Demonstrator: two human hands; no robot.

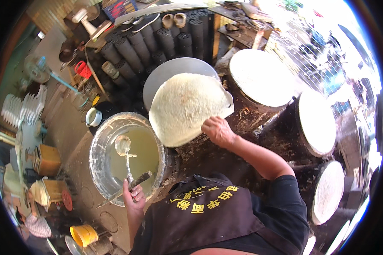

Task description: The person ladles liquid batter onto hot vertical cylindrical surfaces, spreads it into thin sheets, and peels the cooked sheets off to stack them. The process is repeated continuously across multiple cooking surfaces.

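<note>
My left hand (134,196) is closed around a ladle (122,145) and a thin-bladed tool with a dark handle (141,179). The ladle's round bowl, coated in pale batter, hangs above a wide basin (98,132) of yellowish liquid batter. A short pale crosspiece shows beside the ladle's handle; I cannot tell what it belongs to. On the right, my right hand (219,131) pinches the near edge of a large thin pancake (187,104). The pancake lies partly over a grey round griddle (168,70), whose far side is bare. Its right edge is raised and bent.
Large round white-topped surfaces (263,76) curve along the right. Black perforated cylinders (142,44) stack behind the griddle, with shoes (146,23) on top. A white enamel mug (93,117) stands beyond the basin, a fan (38,69) far left, a yellow bucket (83,235) lower left.
</note>
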